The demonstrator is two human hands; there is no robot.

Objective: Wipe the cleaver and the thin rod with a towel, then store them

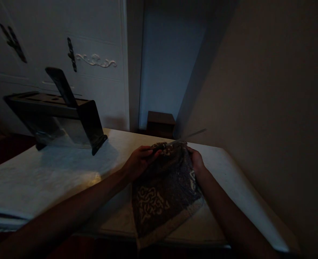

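My left hand (138,162) is closed around the dark handle of a knife (192,134), whose thin blade points up and to the right. Against the blade, a dark brown patterned towel (161,180) is bunched at its top and hangs down over the table's front part. My right hand (197,160) grips the towel's upper right edge, its fingers partly hidden behind the cloth. To the left stands a black knife block (86,124) with clear sides, and one black-handled knife (61,86) sticks up from its top.
The pale table (115,144) runs under both arms, with its right edge close to a plain brown wall (256,90). Behind it are white cupboard doors (102,93) with dark handles and a small brown box-like piece (161,118). The light is dim.
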